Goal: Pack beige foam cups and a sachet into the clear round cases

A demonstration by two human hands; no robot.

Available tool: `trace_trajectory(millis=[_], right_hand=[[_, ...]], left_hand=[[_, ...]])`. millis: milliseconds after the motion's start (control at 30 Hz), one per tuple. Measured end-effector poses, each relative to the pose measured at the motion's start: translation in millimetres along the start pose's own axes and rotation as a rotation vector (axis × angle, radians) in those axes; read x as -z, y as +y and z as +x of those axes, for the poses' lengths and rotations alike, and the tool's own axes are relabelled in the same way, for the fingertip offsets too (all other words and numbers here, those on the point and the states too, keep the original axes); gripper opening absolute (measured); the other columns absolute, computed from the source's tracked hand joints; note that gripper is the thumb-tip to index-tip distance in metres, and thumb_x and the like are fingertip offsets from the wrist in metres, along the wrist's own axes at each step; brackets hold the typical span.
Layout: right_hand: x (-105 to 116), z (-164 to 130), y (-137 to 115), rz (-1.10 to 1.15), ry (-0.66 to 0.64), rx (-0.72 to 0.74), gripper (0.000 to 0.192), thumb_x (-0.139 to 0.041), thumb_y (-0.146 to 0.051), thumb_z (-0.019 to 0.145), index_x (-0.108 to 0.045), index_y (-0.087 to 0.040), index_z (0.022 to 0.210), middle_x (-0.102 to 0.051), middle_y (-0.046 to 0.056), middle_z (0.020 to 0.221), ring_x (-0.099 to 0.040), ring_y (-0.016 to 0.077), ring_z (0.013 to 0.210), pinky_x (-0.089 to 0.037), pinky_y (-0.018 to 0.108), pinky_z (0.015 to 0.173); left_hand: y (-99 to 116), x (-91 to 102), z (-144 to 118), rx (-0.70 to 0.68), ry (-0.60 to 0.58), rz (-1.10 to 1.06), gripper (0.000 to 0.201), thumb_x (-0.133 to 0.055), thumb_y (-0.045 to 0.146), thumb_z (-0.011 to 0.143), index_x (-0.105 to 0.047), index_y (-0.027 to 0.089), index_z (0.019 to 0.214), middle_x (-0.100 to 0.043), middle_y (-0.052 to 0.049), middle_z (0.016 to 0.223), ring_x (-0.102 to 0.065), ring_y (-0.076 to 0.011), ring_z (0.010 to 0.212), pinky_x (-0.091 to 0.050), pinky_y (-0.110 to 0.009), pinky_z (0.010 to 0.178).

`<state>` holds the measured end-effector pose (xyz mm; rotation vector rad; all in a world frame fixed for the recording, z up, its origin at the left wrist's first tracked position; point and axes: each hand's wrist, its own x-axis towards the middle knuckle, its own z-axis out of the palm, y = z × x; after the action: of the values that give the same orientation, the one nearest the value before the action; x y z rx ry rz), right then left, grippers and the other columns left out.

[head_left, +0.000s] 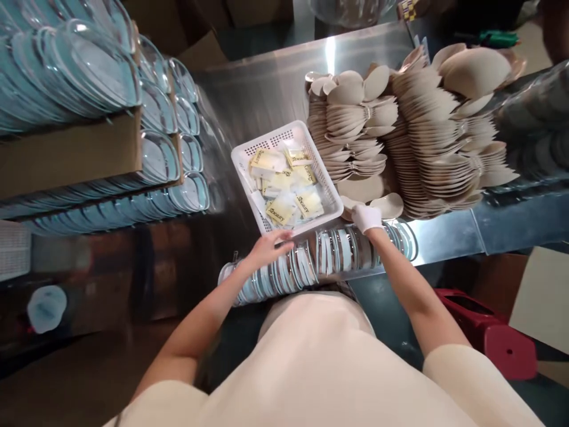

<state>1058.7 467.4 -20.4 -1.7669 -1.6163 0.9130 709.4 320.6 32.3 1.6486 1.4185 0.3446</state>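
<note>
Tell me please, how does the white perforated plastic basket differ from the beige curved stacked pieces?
The white perforated plastic basket is roughly rectangular; the beige curved stacked pieces are rounded. The basket holds yellow lettered packets; the beige pieces sit packed together. Both rest on the shiny metal table.

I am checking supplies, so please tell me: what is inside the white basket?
The white basket holds overlapping yellow packets, some with lettering ending in "beauty". They cover most of its floor, so whatever lies beneath them cannot be seen.
</note>
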Motion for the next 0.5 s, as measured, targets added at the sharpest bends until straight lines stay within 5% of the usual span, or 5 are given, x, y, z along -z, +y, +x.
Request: trace_trajectory(millis=[100,167,233,333,500], right_hand=[[41,-26,-4,-0.057,0.114,-0.043,0.020,-0.064,-0.033,0.088,-0.063,-0.018,0.075,-0.067,0.012,0.076,-0.066,0.0277,0.106,-0.040,0.049,0.111],[65,-59,-10,-0.050,0.191,-0.037,0.027,-0.053,-0.041,0.093,-0.066,-0.017,0.092,-0.070,0.014,0.090,-0.065,0.0294,0.106,-0.045,0.049,0.108],[79,-103,-18,0.030,0.213,0.034,0.035,-0.044,-0.048,0.098,-0.066,-0.021,0.102,-0.071,0.014,0.104,-0.065,0.0305,0.109,-0.048,0.050,0.107],[77,-172,-25,0.180,0.091,0.230,0.028,-0.049,-0.051,0.098,-0.063,-0.027,0.104,-0.072,0.009,0.112,-0.067,0.0309,0.114,-0.044,0.057,0.115],[49,-238,-12,0.188,-0.107,0.311,0.014,-0.059,-0.041,0.095,-0.060,-0.027,0.093,-0.074,0.007,0.099,-0.069,0.0311,0.120,-0.047,0.058,0.113]], left_hand=[[21,-5.8,80,0.157,0.338,0.086,0.049,-0.067,0.049,0.094,-0.064,0.019,0.132,-0.067,-0.017,0.132,-0.064,-0.0336,0.124,-0.048,-0.046,0.108],[31,-17.0,127,0.333,0.413,0.190,0.057,-0.079,0.042,0.085,-0.063,0.014,0.131,-0.061,-0.023,0.139,-0.056,-0.0393,0.132,-0.043,-0.050,0.112],[33,-25.1,153,0.424,0.400,0.249,0.041,-0.079,0.033,0.084,-0.067,0.014,0.118,-0.065,-0.022,0.132,-0.056,-0.0389,0.131,-0.041,-0.050,0.112],[20,-26.7,151,0.369,0.420,0.233,0.008,-0.068,0.025,0.091,-0.068,0.019,0.096,-0.071,-0.014,0.115,-0.061,-0.0326,0.120,-0.043,-0.046,0.109],[4,-22.2,113,0.398,0.660,-0.165,0.010,-0.065,0.028,0.096,-0.062,0.020,0.100,-0.071,-0.008,0.095,-0.069,-0.0226,0.095,-0.054,-0.036,0.090]])
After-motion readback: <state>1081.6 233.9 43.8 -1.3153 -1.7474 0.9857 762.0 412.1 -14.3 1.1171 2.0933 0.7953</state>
